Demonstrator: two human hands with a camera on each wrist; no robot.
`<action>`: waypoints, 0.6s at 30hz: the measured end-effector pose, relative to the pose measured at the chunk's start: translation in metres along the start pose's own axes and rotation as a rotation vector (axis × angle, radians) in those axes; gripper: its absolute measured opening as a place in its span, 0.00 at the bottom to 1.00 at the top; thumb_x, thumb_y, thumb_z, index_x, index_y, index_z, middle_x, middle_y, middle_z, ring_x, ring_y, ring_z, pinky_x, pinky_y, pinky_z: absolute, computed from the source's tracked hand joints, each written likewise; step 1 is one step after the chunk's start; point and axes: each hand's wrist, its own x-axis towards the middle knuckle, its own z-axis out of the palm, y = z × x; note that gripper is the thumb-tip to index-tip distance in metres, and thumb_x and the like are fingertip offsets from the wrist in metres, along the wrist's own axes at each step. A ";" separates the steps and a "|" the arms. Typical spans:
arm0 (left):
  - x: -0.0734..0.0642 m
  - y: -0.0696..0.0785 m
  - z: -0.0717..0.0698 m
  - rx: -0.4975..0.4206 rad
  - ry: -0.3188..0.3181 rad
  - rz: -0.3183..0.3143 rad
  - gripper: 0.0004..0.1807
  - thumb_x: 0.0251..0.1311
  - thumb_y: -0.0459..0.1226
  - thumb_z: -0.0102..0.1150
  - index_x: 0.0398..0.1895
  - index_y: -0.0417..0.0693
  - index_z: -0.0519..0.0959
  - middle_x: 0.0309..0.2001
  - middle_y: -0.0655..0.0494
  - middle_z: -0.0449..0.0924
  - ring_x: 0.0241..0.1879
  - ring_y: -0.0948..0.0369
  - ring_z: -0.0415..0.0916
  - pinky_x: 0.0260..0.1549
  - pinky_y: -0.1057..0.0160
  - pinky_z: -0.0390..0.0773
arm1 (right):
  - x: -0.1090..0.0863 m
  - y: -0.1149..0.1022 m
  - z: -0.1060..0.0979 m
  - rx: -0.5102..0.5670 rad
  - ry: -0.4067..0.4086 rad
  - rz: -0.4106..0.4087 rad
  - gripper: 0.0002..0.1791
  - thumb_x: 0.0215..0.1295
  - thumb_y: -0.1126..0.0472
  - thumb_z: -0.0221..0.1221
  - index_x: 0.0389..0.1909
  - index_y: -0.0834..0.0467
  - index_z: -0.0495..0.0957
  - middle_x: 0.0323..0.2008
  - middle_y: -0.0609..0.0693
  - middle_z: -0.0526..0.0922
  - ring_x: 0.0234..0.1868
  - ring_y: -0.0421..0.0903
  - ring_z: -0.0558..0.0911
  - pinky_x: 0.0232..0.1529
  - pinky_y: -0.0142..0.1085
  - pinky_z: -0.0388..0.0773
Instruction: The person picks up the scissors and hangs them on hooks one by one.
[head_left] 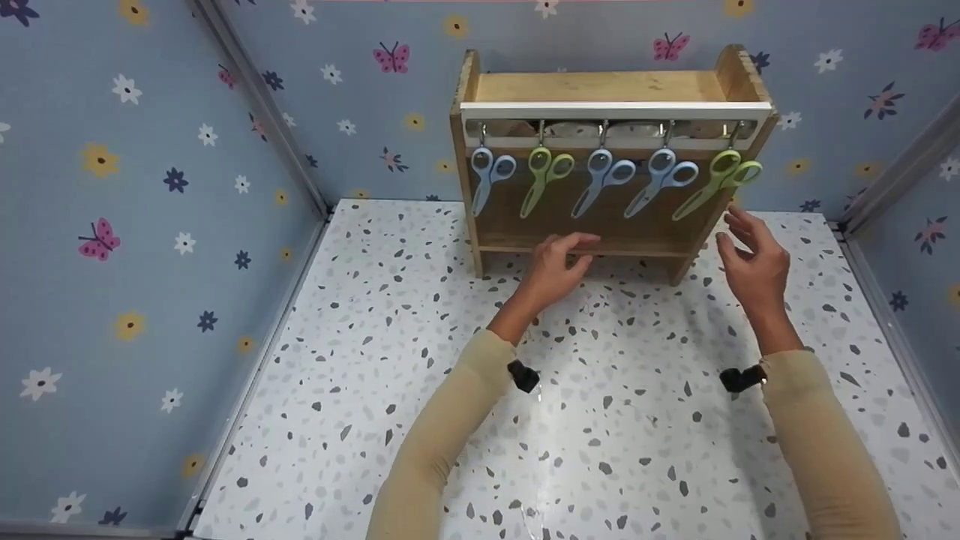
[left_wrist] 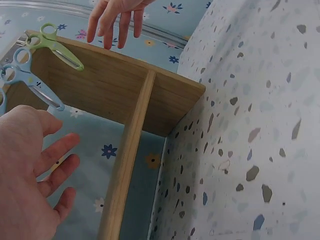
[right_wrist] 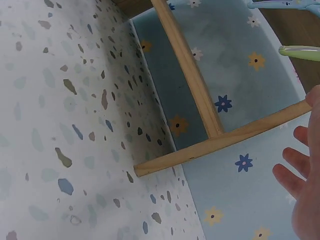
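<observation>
Three blue scissors, among them the middle pair [head_left: 600,176], and two green ones, including the rightmost pair [head_left: 724,180], hang by their finger loops from hooks on a wooden rack [head_left: 589,246]. My left hand [head_left: 556,270] hovers in front of the rack's lower bar, below the scissors, its fingers loosely bent and holding nothing. Beside the rack's right side, my right hand [head_left: 756,259] is raised just below the rightmost green scissors, fingers apart and empty. In the left wrist view, a blue pair [left_wrist: 32,80] hangs close above the left hand [left_wrist: 30,170].
The rack stands on a speckled white surface [head_left: 420,322] against a blue patterned back wall [head_left: 360,82]. A white strip [head_left: 615,111] runs across its front above the hooks. Side panels [head_left: 150,300] border the surface at left and right.
</observation>
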 end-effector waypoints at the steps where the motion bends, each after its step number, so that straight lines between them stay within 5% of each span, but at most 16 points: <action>1: -0.002 -0.001 -0.002 0.008 -0.003 0.000 0.20 0.84 0.35 0.60 0.73 0.46 0.83 0.71 0.50 0.87 0.71 0.50 0.81 0.75 0.48 0.78 | -0.001 0.000 0.000 -0.004 0.004 -0.008 0.24 0.81 0.59 0.66 0.75 0.49 0.83 0.69 0.52 0.90 0.71 0.52 0.89 0.60 0.24 0.86; 9: -0.020 -0.008 -0.028 0.111 0.029 0.013 0.18 0.82 0.36 0.63 0.70 0.48 0.85 0.70 0.51 0.89 0.71 0.49 0.81 0.76 0.44 0.77 | -0.007 -0.007 -0.007 0.000 -0.008 -0.097 0.20 0.81 0.62 0.66 0.70 0.55 0.87 0.67 0.55 0.91 0.60 0.11 0.78 0.56 0.15 0.79; 18: -0.042 -0.012 -0.062 0.249 0.066 0.072 0.16 0.80 0.37 0.66 0.66 0.50 0.87 0.66 0.50 0.91 0.67 0.46 0.83 0.69 0.36 0.75 | -0.009 -0.015 -0.017 -0.052 -0.060 -0.215 0.21 0.79 0.66 0.66 0.70 0.60 0.86 0.65 0.63 0.90 0.63 0.10 0.74 0.65 0.13 0.72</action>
